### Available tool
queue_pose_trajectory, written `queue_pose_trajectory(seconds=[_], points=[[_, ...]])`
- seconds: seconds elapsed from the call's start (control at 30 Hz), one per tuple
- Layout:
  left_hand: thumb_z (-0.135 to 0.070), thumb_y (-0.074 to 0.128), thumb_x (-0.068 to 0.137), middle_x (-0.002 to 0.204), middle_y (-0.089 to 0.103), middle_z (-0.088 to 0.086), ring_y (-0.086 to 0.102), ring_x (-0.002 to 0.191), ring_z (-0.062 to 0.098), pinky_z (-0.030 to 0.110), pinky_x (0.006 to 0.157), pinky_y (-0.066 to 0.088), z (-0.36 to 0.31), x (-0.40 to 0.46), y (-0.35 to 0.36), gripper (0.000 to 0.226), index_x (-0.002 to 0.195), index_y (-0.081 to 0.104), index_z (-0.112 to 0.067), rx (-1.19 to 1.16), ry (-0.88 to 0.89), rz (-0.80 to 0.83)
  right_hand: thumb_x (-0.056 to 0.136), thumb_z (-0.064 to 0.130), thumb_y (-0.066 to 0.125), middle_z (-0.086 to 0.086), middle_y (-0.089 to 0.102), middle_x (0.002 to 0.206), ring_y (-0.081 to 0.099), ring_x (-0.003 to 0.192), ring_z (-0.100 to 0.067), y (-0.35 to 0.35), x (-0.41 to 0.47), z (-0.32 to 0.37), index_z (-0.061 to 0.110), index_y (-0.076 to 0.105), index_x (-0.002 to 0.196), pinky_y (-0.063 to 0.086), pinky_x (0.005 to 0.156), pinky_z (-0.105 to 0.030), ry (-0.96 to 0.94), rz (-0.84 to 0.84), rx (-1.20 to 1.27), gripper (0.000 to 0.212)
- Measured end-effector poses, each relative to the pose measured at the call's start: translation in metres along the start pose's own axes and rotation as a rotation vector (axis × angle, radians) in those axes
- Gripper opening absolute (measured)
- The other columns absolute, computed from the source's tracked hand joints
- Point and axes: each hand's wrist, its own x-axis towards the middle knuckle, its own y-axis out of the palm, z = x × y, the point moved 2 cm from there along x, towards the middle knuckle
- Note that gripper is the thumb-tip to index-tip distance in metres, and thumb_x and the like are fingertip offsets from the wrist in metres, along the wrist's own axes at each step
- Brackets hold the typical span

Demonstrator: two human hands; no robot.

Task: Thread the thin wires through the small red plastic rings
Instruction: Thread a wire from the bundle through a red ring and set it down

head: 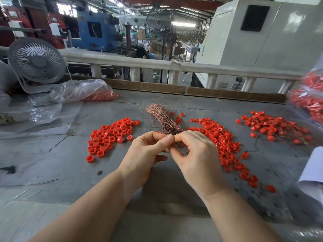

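My left hand (146, 151) and right hand (195, 154) meet fingertip to fingertip above the grey worktable (52, 163). Both pinch the near end of the copper wire bundle (162, 117), which fans away across the table. Any ring between my fingers is hidden. Red rings lie in a left pile (110, 135), a middle pile (225, 144) and a far-right pile (272, 126) tangled with wires. A small fan (36, 62) stands back left beside a plastic bag (83, 89); factory machinery fills the hall beyond.

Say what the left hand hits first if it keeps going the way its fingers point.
Almost at once the right hand: the left hand points right, fingertips already meeting there. Depth unclear, but the wire bundle lies just beyond.
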Motion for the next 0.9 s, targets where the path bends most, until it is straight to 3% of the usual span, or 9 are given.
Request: queue_pose_trajectory(seconds=[0.1, 0.23, 0.33, 0.67, 0.9], points=[[-0.036, 0.076, 0.051, 0.071, 0.068, 0.005, 0.061, 0.062, 0.008, 0.015, 0.051, 0.046, 0.001, 0.001, -0.001, 0.025, 0.064, 0.065, -0.018, -0.038, -0.008, 0.013, 0.073, 0.009, 0.070, 0.002, 0.061, 0.067, 0.056, 0.065, -0.017, 0.000, 0.000, 0.001, 0.009, 0.063, 0.074, 0.044, 0.063, -0.026, 0.011, -0.030, 0.052, 0.008], [-0.030, 0.076, 0.050, 0.068, 0.069, 0.003, 0.062, 0.060, 0.007, 0.014, 0.052, 0.047, 0.002, 0.001, -0.001, 0.022, 0.066, 0.067, -0.017, -0.058, 0.005, 0.025, 0.073, 0.005, 0.074, 0.006, 0.066, 0.076, 0.058, 0.070, -0.008, 0.001, -0.002, -0.003, 0.025, 0.046, 0.094, 0.045, 0.065, -0.018, 0.105, -0.051, 0.185, 0.040], [-0.021, 0.073, 0.054, 0.071, 0.071, 0.001, 0.065, 0.064, 0.007, 0.016, 0.058, 0.050, 0.003, 0.001, 0.000, 0.022, 0.075, 0.069, -0.016, -0.067, 0.027, 0.020, 0.070, -0.001, 0.074, 0.006, 0.064, 0.079, 0.059, 0.072, -0.009, 0.002, -0.004, -0.007, 0.029, 0.045, 0.095, 0.046, 0.066, -0.019, 0.116, -0.069, 0.162, 0.049], [0.004, 0.052, 0.084, 0.076, 0.070, 0.004, 0.064, 0.072, 0.011, 0.022, 0.073, 0.054, 0.002, 0.003, 0.005, 0.019, 0.089, 0.066, -0.007, -0.150, 0.066, 0.015, 0.070, 0.001, 0.074, 0.009, 0.061, 0.078, 0.056, 0.071, -0.007, 0.005, -0.002, -0.011, 0.016, 0.061, 0.095, 0.042, 0.068, -0.012, 0.186, -0.110, 0.207, 0.031], [0.006, 0.049, 0.087, 0.073, 0.069, 0.003, 0.064, 0.070, 0.012, 0.021, 0.071, 0.055, -0.001, 0.001, 0.005, 0.021, 0.089, 0.065, -0.007, -0.088, 0.103, 0.004, 0.073, 0.005, 0.071, 0.007, 0.061, 0.075, 0.056, 0.068, -0.008, 0.004, -0.001, -0.010, 0.015, 0.062, 0.090, 0.043, 0.066, -0.013, 0.187, -0.125, 0.209, 0.022]])
